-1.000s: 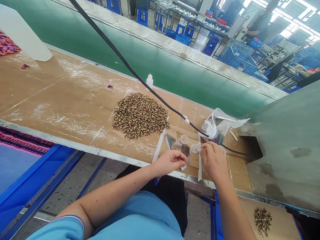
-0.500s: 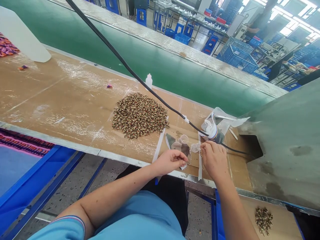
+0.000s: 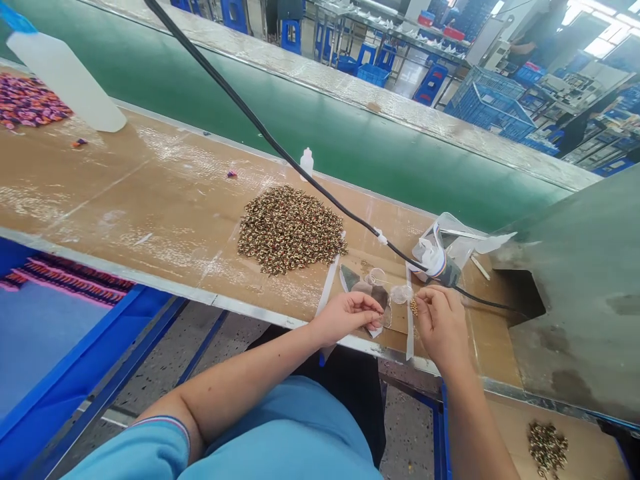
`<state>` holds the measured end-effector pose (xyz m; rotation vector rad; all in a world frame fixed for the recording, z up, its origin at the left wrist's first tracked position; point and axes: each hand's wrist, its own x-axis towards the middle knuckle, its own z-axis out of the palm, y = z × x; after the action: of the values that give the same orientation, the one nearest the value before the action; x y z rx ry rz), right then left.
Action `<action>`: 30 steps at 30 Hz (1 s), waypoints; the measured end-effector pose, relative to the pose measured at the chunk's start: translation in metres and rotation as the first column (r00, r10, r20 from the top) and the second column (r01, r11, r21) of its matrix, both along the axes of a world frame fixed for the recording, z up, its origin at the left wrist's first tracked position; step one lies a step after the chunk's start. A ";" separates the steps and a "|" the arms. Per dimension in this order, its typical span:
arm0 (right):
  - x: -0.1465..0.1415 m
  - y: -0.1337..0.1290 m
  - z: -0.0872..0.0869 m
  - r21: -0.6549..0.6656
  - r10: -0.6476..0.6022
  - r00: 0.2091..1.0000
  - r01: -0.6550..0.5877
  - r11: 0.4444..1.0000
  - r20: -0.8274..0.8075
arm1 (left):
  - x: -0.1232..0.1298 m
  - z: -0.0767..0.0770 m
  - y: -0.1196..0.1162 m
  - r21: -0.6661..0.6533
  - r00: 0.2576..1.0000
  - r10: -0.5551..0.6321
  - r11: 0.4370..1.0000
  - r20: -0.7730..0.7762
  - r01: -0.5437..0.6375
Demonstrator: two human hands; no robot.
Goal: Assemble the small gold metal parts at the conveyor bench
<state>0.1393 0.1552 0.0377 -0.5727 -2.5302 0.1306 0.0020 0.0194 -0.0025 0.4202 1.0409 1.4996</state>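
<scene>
Two small clear plastic cups (image 3: 400,294)

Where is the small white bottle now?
In the head view, the small white bottle stands at the far edge of the table, beside the black cable, beyond the heap of small speckled pieces.

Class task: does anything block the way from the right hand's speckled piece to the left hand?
Nothing visibly does; the gap between the speckled piece and left hand is open, with a clear disc lying just beyond.
</scene>
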 end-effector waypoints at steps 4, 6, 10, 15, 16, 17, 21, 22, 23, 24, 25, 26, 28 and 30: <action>0.000 -0.018 -0.004 -0.157 0.012 0.998 -0.021 0.987 -0.058 | -0.003 0.001 -0.002 0.012 0.998 -0.005 1.000 0.068 0.004; -0.001 -0.028 -0.007 -0.214 0.020 0.998 -0.034 0.976 -0.064 | -0.004 0.001 -0.003 0.015 0.996 -0.012 1.000 0.087 0.011; -0.005 -0.042 -0.011 -0.275 0.056 0.994 -0.081 0.958 -0.095 | -0.005 0.003 -0.004 0.016 0.992 -0.007 1.000 0.122 0.005; -0.008 -0.047 -0.016 -0.328 0.076 0.984 -0.126 0.936 -0.162 | -0.005 0.007 -0.006 0.018 0.981 -0.004 1.000 0.195 0.000; -0.008 -0.048 -0.017 -0.343 0.078 0.983 -0.131 0.930 -0.166 | -0.005 0.007 -0.007 0.020 0.979 -0.009 1.000 0.204 0.005; -0.008 -0.048 -0.018 -0.355 0.081 0.983 -0.137 0.925 -0.168 | -0.005 0.008 -0.007 0.022 0.977 -0.016 1.000 0.212 0.011; -0.009 -0.049 -0.020 -0.368 0.093 0.982 -0.148 0.918 -0.162 | -0.006 0.010 -0.007 0.027 0.971 -0.040 0.999 0.234 0.035; -0.009 -0.050 -0.020 -0.366 0.096 0.982 -0.150 0.918 -0.162 | -0.007 0.010 -0.007 0.026 0.970 -0.044 0.999 0.239 0.039; -0.009 -0.050 -0.020 -0.365 0.098 0.982 -0.151 0.918 -0.161 | -0.007 0.010 -0.007 0.024 0.969 -0.047 0.999 0.243 0.042; -0.010 -0.050 -0.019 -0.367 0.100 0.982 -0.152 0.918 -0.158 | -0.007 0.010 -0.007 0.024 0.968 -0.049 0.999 0.245 0.044; -0.010 -0.050 -0.019 -0.371 0.102 0.983 -0.154 0.916 -0.156 | -0.007 0.010 -0.007 0.023 0.968 -0.051 0.999 0.247 0.047; -0.010 -0.051 -0.018 -0.376 0.104 0.983 -0.156 0.913 -0.154 | -0.007 0.010 -0.007 0.025 0.967 -0.053 0.999 0.248 0.048; -0.011 -0.051 -0.018 -0.384 0.107 0.983 -0.157 0.910 -0.149 | -0.007 0.008 -0.007 0.028 0.968 -0.055 0.998 0.245 0.050; -0.011 -0.051 -0.018 -0.381 0.110 0.984 -0.157 0.911 -0.142 | -0.007 0.007 -0.007 0.034 0.968 -0.060 0.998 0.245 0.053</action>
<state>0.1284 0.1039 0.0197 -0.5219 -2.4353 0.7139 -0.0046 0.0124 0.0047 0.2721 0.8073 1.4745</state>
